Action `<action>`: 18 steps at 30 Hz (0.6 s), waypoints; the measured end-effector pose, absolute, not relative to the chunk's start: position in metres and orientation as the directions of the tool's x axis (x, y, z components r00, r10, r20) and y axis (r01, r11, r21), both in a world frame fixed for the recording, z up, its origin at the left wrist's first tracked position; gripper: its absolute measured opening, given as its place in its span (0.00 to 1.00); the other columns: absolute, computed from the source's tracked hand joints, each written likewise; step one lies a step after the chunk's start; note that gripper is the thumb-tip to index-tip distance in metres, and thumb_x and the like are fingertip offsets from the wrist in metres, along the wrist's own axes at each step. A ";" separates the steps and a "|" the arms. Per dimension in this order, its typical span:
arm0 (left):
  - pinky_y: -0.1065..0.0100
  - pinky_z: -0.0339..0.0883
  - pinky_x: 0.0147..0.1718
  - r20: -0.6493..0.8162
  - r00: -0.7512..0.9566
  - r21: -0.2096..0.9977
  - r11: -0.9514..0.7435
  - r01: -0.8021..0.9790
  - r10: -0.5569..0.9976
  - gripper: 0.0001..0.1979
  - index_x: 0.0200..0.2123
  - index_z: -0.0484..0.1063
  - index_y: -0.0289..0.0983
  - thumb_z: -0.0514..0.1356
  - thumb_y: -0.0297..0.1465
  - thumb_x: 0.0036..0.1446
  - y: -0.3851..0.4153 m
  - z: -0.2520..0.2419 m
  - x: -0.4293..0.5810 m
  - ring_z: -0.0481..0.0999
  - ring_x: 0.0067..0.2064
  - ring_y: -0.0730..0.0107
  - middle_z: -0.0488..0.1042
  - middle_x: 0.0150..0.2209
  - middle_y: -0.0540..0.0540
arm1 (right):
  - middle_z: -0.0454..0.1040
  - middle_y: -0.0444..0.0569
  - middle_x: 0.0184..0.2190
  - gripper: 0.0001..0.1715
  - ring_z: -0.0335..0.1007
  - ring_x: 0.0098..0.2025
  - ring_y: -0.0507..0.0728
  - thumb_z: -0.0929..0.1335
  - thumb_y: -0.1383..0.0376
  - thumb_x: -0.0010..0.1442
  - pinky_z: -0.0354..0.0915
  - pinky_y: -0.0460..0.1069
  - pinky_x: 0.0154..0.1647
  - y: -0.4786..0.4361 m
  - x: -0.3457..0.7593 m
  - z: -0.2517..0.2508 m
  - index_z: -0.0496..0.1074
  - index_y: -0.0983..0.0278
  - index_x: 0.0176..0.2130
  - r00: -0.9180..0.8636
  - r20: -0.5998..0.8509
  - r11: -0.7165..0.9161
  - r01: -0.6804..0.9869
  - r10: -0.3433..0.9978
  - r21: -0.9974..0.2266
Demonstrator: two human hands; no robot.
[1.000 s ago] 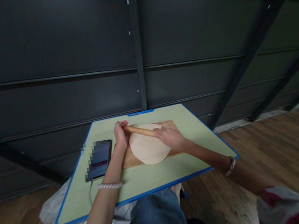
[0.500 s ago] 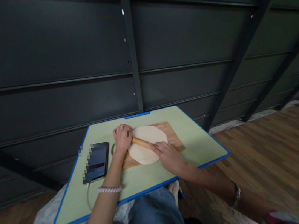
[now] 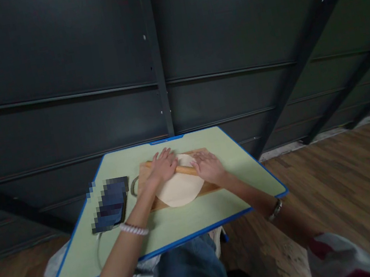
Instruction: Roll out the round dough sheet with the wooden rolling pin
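A wooden rolling pin (image 3: 186, 170) lies across a thin, pale, rounded sheet of dough (image 3: 179, 190) on a wooden board (image 3: 144, 169). My left hand (image 3: 164, 165) rests palm down over the pin's left part, its fingers stretched out forward. Over the right end lies my right hand (image 3: 208, 166), also palm down with fingers extended and apart. Both palms touch the pin and hide its ends. Between the hands the pin's middle shows, and some dough is visible beyond it.
The board rests on a pale green folding table (image 3: 248, 180) with a blue rim. A phone (image 3: 112, 202), partly pixelated, lies at the left with a cable (image 3: 99, 252) running from it. Behind stands a dark panelled wall (image 3: 114, 117); wooden flooring (image 3: 335, 170) extends right.
Both hands and the rolling pin have moved toward the dough's far side, uncovering more of its near part. My fingers, curled round the pin before, are now stretched out over it.
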State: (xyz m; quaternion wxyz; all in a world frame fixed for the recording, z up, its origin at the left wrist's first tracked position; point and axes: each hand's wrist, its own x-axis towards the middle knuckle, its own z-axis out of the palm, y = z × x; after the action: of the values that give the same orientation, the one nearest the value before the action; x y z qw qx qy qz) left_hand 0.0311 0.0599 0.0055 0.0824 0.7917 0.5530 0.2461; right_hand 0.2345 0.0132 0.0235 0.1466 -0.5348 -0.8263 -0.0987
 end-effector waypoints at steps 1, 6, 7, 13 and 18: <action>0.51 0.34 0.61 0.275 0.259 0.420 -0.357 0.834 0.926 0.19 0.50 0.69 0.38 0.51 0.37 0.58 0.069 0.006 0.035 0.52 0.64 0.56 0.62 0.60 0.40 | 0.67 0.57 0.55 0.28 0.58 0.59 0.58 0.50 0.58 0.69 0.48 0.54 0.59 0.020 0.236 0.025 0.65 0.68 0.55 -0.371 0.350 0.397 0.918 0.860 -0.002; 0.52 0.33 0.61 0.191 0.208 0.554 -0.281 0.784 0.959 0.19 0.48 0.70 0.38 0.54 0.38 0.56 0.112 0.010 0.052 0.52 0.64 0.56 0.61 0.60 0.39 | 0.72 0.59 0.48 0.31 0.64 0.52 0.60 0.48 0.56 0.69 0.54 0.53 0.53 0.049 0.242 0.033 0.70 0.69 0.47 -0.260 0.321 0.284 0.958 0.911 -0.029; 0.51 0.33 0.61 0.185 0.206 0.558 -0.275 0.783 0.961 0.19 0.49 0.70 0.39 0.55 0.39 0.55 0.117 0.010 0.054 0.51 0.64 0.55 0.60 0.60 0.39 | 0.72 0.60 0.47 0.32 0.65 0.50 0.60 0.48 0.56 0.69 0.55 0.52 0.52 0.053 0.243 0.034 0.70 0.70 0.46 -0.254 0.318 0.278 0.960 0.913 -0.029; 0.48 0.32 0.61 0.191 0.229 0.481 -0.295 0.826 0.954 0.21 0.51 0.68 0.39 0.53 0.38 0.56 0.115 0.010 0.053 0.50 0.65 0.55 0.60 0.61 0.38 | 0.72 0.58 0.46 0.30 0.65 0.50 0.57 0.47 0.58 0.69 0.56 0.50 0.51 0.051 0.245 0.038 0.69 0.68 0.49 -0.340 0.231 0.353 0.935 0.912 -0.018; 0.51 0.32 0.61 0.240 0.259 0.413 -0.340 0.845 0.935 0.21 0.52 0.68 0.38 0.52 0.36 0.56 0.078 0.007 0.038 0.53 0.64 0.54 0.63 0.59 0.39 | 0.67 0.58 0.55 0.30 0.56 0.59 0.58 0.49 0.55 0.68 0.48 0.53 0.59 0.017 0.235 0.025 0.63 0.69 0.56 -0.364 0.324 0.398 0.916 0.873 -0.044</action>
State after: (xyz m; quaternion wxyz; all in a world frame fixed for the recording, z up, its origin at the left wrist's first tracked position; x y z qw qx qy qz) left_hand 0.0379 0.0785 0.0070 0.1008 0.7870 0.5655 0.2251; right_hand 0.2346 0.0169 0.0251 0.1496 -0.5438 -0.8226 -0.0719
